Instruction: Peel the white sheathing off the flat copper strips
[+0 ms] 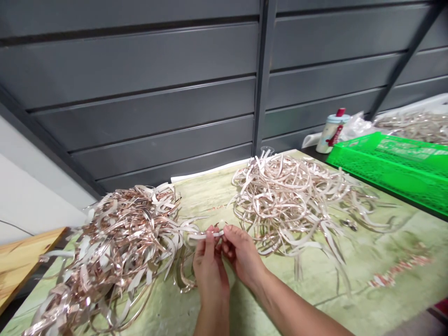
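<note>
Near the middle of the table, my left hand (211,261) and my right hand (241,252) meet around one thin whitish strap (205,235). Fingers and thumb of each hand pinch it, and the spot where they come together is partly hidden. To the left spreads a big tangled heap of shiny rose-gold and white straps (129,233), close to my left hand. On the right, just beyond my right hand, lies another heap of pale, narrower-looking straps (280,196), with loose ends trailing over the cover.
A green patterned cover (378,247) lies on the table. At the right stand a bright green plastic basket (392,172) and a cup with a blue lid (334,133). Behind is a grey panelled wall (157,88). A wooden board (28,256) sits at left.
</note>
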Motion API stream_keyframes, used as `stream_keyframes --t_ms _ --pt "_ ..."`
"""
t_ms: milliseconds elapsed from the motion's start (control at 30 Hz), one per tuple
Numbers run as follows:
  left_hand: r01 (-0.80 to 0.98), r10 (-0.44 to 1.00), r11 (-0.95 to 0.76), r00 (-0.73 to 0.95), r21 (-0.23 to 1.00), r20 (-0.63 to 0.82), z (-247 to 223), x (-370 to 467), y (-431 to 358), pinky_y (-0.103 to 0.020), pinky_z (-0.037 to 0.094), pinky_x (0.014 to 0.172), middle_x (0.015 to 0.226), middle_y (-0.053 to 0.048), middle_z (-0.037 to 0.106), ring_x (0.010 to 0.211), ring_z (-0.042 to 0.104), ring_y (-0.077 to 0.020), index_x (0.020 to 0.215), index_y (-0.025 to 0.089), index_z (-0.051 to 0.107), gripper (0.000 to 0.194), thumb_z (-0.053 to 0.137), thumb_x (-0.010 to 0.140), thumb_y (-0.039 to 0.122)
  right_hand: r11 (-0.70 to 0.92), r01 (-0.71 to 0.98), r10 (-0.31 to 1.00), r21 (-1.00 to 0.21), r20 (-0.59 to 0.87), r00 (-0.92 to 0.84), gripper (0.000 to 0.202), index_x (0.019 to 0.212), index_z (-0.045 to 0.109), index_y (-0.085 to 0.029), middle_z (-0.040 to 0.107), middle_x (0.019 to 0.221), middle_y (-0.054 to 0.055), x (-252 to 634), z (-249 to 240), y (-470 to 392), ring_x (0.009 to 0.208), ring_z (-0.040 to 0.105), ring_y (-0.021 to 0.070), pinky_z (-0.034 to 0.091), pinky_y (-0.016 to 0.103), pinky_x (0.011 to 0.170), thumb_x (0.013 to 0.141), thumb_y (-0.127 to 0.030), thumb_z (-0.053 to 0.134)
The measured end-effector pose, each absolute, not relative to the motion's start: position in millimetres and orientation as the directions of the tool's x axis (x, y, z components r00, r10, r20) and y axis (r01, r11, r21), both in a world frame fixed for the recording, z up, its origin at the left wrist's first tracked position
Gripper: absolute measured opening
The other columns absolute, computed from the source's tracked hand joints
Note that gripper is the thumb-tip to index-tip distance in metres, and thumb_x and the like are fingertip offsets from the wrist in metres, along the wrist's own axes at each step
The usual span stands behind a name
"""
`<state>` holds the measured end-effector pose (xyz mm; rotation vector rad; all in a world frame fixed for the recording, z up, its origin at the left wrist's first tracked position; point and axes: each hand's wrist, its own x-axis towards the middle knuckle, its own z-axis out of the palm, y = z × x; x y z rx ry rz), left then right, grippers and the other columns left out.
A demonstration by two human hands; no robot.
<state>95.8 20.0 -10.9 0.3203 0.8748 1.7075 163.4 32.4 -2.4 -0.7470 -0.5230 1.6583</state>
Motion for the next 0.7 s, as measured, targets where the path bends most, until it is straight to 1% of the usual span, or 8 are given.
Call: stream_keyframes --t_ms 100,167,233,300,367,433,600,700 --pt "-0.584 0.902 -0.097 -0.393 0.806 -0.177 -9.5 97.3 17.7 -0.022 0.051 0.062 0.082 -0.006 0.073 0.069 0.066 -0.0127 0.089 0.013 0.074 0.029 0.08 0.071 0.035 -0.202 -0.64 0.979 -0.741 -0.173 -0.109 0.035 0.065 0.057 -0.017 0.049 0.049 -0.006 162.0 1.7 28.3 0.046 0.038 0.0077 0.027 0.02 0.045 0.071 -0.044 0.078" --pt "-0.532 0.884 -0.102 -0.435 0.841 -0.168 -8.5 97.2 17.0 -0.022 0.05 0.059 0.079 -0.006 0.073 0.066 0.065 -0.013 0.088 0.013 0.074 0.029 0.078 0.073 0.038 -0.199 -0.641 0.98 -0.741 -0.165 -0.114 0.035 0.064 0.055 -0.018 0.049 0.048 -0.006 161.1 2.5 26.6 0.045 0.037 0.0073 0.025 0.02 0.045 0.073 -0.044 0.077" --pt "-0.535 0.875 -0.103 -0.45 0.838 -0.179 -7.3 96.4 16.8 -0.021 0.047 0.053 0.07 -0.004 0.071 0.057 0.062 -0.0115 0.086 0.012 0.073 0.029 0.077 0.073 0.039 -0.203 -0.684 0.979 -0.701 -0.153 -0.134 0.036 0.062 0.052 -0.018 0.049 0.048 -0.006 160.3 1.8 25.9 0.044 0.036 0.007 0.025 0.02 0.045 0.075 -0.042 0.075" --pt "-0.556 0.869 -0.117 -0.458 0.823 -0.186 -6.2 95.3 17.2 -0.02 0.045 0.049 0.064 -0.001 0.069 0.051 0.059 -0.0099 0.083 0.013 0.072 0.028 0.078 0.072 0.038 -0.211 -0.749 0.977 -0.628 -0.151 -0.149 0.035 0.062 0.052 -0.017 0.049 0.049 -0.005 159.7 0.8 25.6 0.045 0.038 0.0069 0.027 0.02 0.046 0.074 -0.039 0.076" --pt "-0.581 0.864 -0.141 -0.468 0.802 -0.187 -5.4 94.2 17.9 -0.02 0.046 0.05 0.064 -0.001 0.069 0.05 0.059 -0.0092 0.081 0.013 0.071 0.027 0.079 0.071 0.036 -0.213 -0.807 0.975 -0.55 -0.167 -0.144 0.033 0.062 0.053 -0.017 0.051 0.052 -0.005 159.3 0.7 25.2 0.047 0.041 0.007 0.031 0.02 0.048 0.072 -0.036 0.079" --pt "-0.605 0.859 -0.162 -0.475 0.78 -0.19 -4.8 93.1 18.8 -0.02 0.047 0.051 0.066 -0.002 0.07 0.052 0.06 -0.0093 0.08 0.013 0.071 0.026 0.081 0.069 0.034 -0.216 -0.84 0.973 -0.498 -0.179 -0.144 0.031 0.063 0.054 -0.017 0.052 0.055 -0.004 159.5 1.4 24.9 0.048 0.044 0.0072 0.034 0.019 0.049 0.071 -0.033 0.08" --pt "-0.644 0.838 -0.19 -0.5 0.741 -0.22 -2.3 90.2 21.0 -0.02 0.051 0.053 0.071 -0.003 0.072 0.056 0.064 -0.0107 0.078 0.013 0.071 0.025 0.084 0.065 0.029 -0.211 -0.871 0.974 -0.443 -0.166 -0.152 0.029 0.064 0.056 -0.016 0.052 0.055 -0.004 160.7 3.0 25.3 0.05 0.045 0.0073 0.036 0.018 0.048 0.073 -0.03 0.079" --pt "-0.654 0.822 -0.187 -0.513 0.733 -0.248 -0.1 87.0 21.7 -0.018 0.05 0.052 0.072 -0.003 0.072 0.057 0.064 -0.01 0.079 0.012 0.072 0.021 0.082 0.067 0.026 -0.181 -0.883 0.98 -0.434 -0.157 -0.124 0.029 0.064 0.055 -0.016 0.05 0.055 -0.004 161.2 3.3 26.1 0.051 0.045 0.0076 0.035 0.018 0.047 0.071 -0.028 0.081"
